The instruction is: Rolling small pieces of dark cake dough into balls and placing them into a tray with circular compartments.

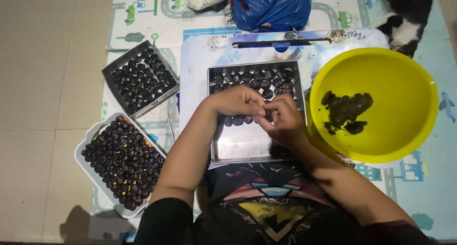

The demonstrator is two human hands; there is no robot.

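Pale floor tiles [43,83] lie under a play mat with roads drawn on it [143,21]. Both hands meet over a square metal tray [247,145]. The left hand [235,102] and right hand [283,119] pinch a small dark ball [267,115] between curled fingers. Rows of dark balls [252,78] fill the tray's far side. A round yellow plastic bowl [404,130] with dark dough sits to the right. Two full trays [121,161] sit to the left.

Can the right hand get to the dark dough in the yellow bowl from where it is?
Probably yes. The right hand is just beside the yellow bowl, the bowl is open on top, and nothing lies between it and the dark dough. The fingertips seem busy pinching a small dark piece, though.
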